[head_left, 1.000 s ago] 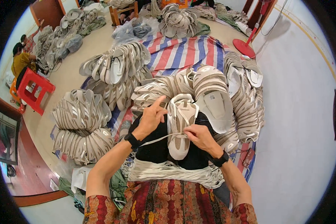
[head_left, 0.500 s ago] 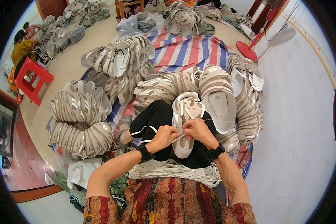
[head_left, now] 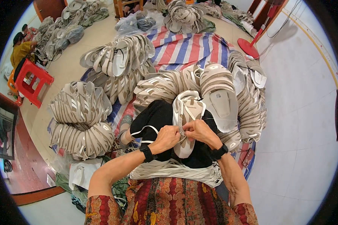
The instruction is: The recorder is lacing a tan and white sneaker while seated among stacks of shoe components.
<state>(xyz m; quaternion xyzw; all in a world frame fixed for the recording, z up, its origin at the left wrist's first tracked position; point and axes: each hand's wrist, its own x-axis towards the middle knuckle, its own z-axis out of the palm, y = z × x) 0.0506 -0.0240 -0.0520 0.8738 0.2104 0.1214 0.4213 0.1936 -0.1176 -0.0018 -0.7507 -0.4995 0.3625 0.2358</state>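
A beige and white shoe upper (head_left: 188, 105) rests on my lap over black cloth (head_left: 151, 116), its toe toward me. Both my hands meet over its lacing area, fingertips close together. My left hand (head_left: 166, 137) is closed in a pinch on a white shoelace (head_left: 147, 128), which loops out past it over the black cloth. From the other side my right hand (head_left: 201, 132) pinches at the lace too, its fingers bent just above the upper. The fingers hide the exact spot where the lace passes through. A bundle of white laces (head_left: 176, 173) lies across my lap, close to my body.
Curved stacks of shoe uppers surround me: left (head_left: 82, 139), ahead (head_left: 159, 90) and right (head_left: 251, 112). Under them lies a striped tarp (head_left: 193, 48). A red stool (head_left: 33, 80) and a seated person (head_left: 22, 48) are far left; a red fan base (head_left: 248, 48) stands far right.
My hands stay over the same part of the upper; the fingers have shifted slightly at the lace. The right fingertips sit a little more open around it.
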